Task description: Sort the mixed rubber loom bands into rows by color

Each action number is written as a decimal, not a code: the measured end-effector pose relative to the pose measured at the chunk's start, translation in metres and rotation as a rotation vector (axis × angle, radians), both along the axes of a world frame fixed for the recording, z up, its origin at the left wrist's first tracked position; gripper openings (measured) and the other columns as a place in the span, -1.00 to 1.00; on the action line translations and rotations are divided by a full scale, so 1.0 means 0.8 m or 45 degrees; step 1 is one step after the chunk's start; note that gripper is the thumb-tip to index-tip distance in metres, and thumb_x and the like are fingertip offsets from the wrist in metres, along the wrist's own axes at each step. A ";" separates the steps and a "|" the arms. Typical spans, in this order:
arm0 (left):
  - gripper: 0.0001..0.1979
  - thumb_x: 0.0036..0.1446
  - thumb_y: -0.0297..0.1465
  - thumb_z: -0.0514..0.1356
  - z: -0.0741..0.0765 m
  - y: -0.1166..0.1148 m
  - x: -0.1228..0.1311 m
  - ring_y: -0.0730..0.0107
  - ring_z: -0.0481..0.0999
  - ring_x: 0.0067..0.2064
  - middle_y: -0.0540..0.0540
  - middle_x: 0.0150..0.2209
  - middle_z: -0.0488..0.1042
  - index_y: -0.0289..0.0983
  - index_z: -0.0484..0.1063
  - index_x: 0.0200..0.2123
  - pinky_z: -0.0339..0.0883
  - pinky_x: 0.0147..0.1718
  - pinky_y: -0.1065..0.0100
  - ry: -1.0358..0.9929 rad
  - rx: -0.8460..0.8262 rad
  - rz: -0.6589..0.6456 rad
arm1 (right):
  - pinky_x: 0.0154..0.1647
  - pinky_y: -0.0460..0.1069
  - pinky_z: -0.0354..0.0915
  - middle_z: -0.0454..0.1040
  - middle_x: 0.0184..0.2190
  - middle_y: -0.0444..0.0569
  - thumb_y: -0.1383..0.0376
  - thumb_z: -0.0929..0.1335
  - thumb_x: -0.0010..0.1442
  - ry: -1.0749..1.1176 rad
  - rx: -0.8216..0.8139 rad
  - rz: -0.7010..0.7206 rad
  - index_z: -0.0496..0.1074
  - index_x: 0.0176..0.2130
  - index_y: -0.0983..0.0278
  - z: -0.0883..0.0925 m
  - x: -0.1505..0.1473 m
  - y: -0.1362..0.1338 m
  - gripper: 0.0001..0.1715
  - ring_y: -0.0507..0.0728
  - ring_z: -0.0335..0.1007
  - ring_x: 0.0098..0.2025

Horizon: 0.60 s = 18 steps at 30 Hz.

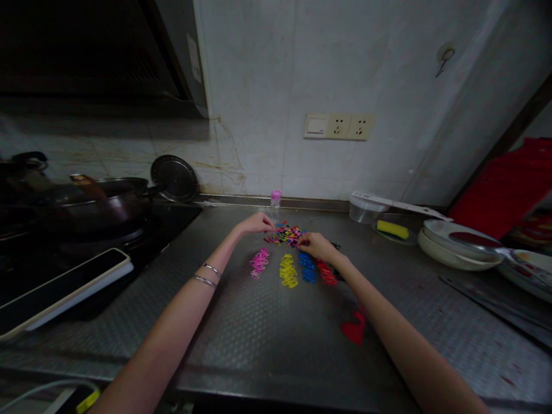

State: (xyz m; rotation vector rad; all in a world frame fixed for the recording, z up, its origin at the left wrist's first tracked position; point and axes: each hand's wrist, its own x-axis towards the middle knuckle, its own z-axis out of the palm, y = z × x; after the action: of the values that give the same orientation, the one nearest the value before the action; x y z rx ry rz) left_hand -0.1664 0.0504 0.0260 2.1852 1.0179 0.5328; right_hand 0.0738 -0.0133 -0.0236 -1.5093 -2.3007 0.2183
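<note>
A mixed heap of small coloured rubber bands lies on the metal counter. My left hand is at the heap's left edge, its fingertips pinched together. From the right my right hand reaches the heap's other edge, fingers closed; whatever either pinch holds is too small to make out. Sorted by colour in front are pink bands, yellow bands, blue bands and red bands. Black bands are partly hidden behind my right hand and wrist.
Behind the heap stands a clear bottle with a pink cap. A red heart-shaped piece lies by my right forearm. Bowls, a yellow sponge and a knife are at right; a pan and a white-edged device at left.
</note>
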 end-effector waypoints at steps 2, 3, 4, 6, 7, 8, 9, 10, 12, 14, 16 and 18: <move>-0.79 -0.16 -0.45 0.15 0.001 0.001 -0.007 0.59 0.21 -0.59 -0.01 -0.63 0.41 -0.42 0.54 -0.44 0.06 -0.57 0.50 -0.025 -0.001 0.053 | -0.28 -0.12 0.23 0.53 -0.33 -0.07 0.27 0.31 0.04 -0.036 0.012 -0.020 0.51 -0.32 0.20 0.000 -0.003 -0.002 -0.81 0.07 0.40 -0.29; -0.79 -0.16 -0.45 0.15 0.002 0.001 -0.011 0.59 0.20 -0.59 -0.01 -0.64 0.40 -0.42 0.54 -0.44 0.05 -0.58 0.50 -0.035 -0.004 0.072 | -0.27 -0.12 0.22 0.52 -0.32 -0.07 0.26 0.31 0.05 -0.051 0.022 -0.034 0.51 -0.33 0.20 0.000 -0.004 -0.003 -0.81 0.08 0.40 -0.27; -0.79 -0.16 -0.45 0.15 0.002 0.002 -0.014 0.60 0.19 -0.60 0.00 -0.65 0.38 -0.42 0.54 -0.44 0.04 -0.59 0.50 -0.042 -0.006 0.088 | -0.26 -0.11 0.22 0.52 -0.31 -0.06 0.26 0.31 0.05 -0.065 0.033 -0.049 0.51 -0.33 0.20 0.001 -0.005 -0.004 -0.82 0.08 0.39 -0.25; -0.79 -0.14 -0.44 0.15 0.001 0.003 -0.022 0.61 0.16 -0.62 0.01 -0.66 0.36 -0.42 0.54 -0.43 0.01 -0.61 0.51 -0.053 -0.004 0.123 | -0.24 -0.11 0.21 0.51 -0.29 -0.05 0.26 0.31 0.06 -0.081 0.060 -0.075 0.50 -0.34 0.20 0.001 -0.008 -0.007 -0.82 0.09 0.38 -0.23; -0.78 -0.13 -0.43 0.15 0.001 0.005 -0.025 0.62 0.15 -0.63 0.01 -0.67 0.34 -0.43 0.54 -0.42 -0.01 -0.63 0.51 -0.055 -0.004 0.145 | -0.23 -0.11 0.20 0.50 -0.28 -0.05 0.26 0.31 0.07 -0.082 0.071 -0.081 0.50 -0.34 0.20 0.002 -0.009 -0.008 -0.82 0.09 0.38 -0.22; -0.77 -0.13 -0.42 0.15 0.000 0.006 -0.029 0.62 0.13 -0.64 0.02 -0.68 0.33 -0.43 0.54 -0.41 -0.03 -0.64 0.51 -0.056 -0.006 0.167 | -0.23 -0.11 0.20 0.49 -0.27 -0.05 0.26 0.30 0.07 -0.079 0.077 -0.084 0.50 -0.34 0.20 0.002 -0.009 -0.009 -0.82 0.08 0.38 -0.22; -0.76 -0.12 -0.40 0.15 0.000 0.008 -0.034 0.63 0.11 -0.65 0.02 -0.68 0.32 -0.43 0.54 -0.41 -0.05 -0.66 0.51 -0.055 -0.010 0.190 | -0.23 -0.11 0.20 0.49 -0.26 -0.05 0.26 0.30 0.07 -0.075 0.080 -0.084 0.50 -0.34 0.20 0.003 -0.010 -0.010 -0.83 0.08 0.37 -0.22; -0.75 -0.12 -0.38 0.16 -0.001 0.009 -0.038 0.63 0.10 -0.65 0.02 -0.68 0.31 -0.43 0.53 -0.39 -0.06 -0.67 0.50 -0.054 -0.016 0.215 | -0.24 -0.11 0.20 0.49 -0.26 -0.05 0.27 0.30 0.06 -0.066 0.079 -0.083 0.49 -0.34 0.21 0.004 -0.010 -0.010 -0.83 0.07 0.37 -0.22; -0.73 -0.12 -0.34 0.18 -0.004 0.013 -0.046 0.64 0.09 -0.66 0.03 -0.68 0.31 -0.41 0.53 -0.38 -0.09 -0.68 0.51 -0.055 -0.028 0.261 | -0.27 -0.12 0.21 0.49 -0.28 -0.05 0.26 0.30 0.05 -0.038 0.066 -0.081 0.50 -0.35 0.21 0.005 -0.008 -0.008 -0.83 0.06 0.38 -0.26; -0.72 -0.13 -0.32 0.19 -0.007 0.017 -0.052 0.64 0.09 -0.66 0.03 -0.68 0.30 -0.40 0.53 -0.38 -0.10 -0.69 0.51 -0.060 -0.035 0.296 | -0.31 -0.12 0.21 0.51 -0.33 -0.05 0.25 0.31 0.04 0.008 0.054 -0.086 0.50 -0.36 0.22 0.007 -0.005 -0.005 -0.81 0.06 0.39 -0.31; -0.72 -0.13 -0.31 0.19 -0.008 0.019 -0.057 0.64 0.09 -0.67 0.03 -0.69 0.29 -0.40 0.53 -0.37 -0.10 -0.69 0.51 -0.060 -0.045 0.316 | -0.35 -0.13 0.21 0.52 -0.38 -0.06 0.26 0.31 0.03 0.062 0.035 -0.090 0.52 -0.36 0.24 0.010 0.000 -0.001 -0.80 0.05 0.39 -0.36; -0.71 -0.13 -0.31 0.19 -0.009 0.019 -0.059 0.65 0.08 -0.67 0.03 -0.69 0.29 -0.41 0.53 -0.37 -0.10 -0.70 0.51 -0.052 -0.057 0.328 | -0.38 -0.14 0.21 0.53 -0.42 -0.05 0.29 0.31 0.01 0.112 0.022 -0.079 0.53 -0.37 0.26 0.013 0.003 0.003 -0.79 0.05 0.39 -0.39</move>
State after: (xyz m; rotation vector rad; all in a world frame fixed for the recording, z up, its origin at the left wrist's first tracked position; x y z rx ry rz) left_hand -0.2135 0.0659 0.0191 2.0077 1.2856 0.6621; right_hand 0.0762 -0.0110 -0.0131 -1.5296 -2.1788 0.2421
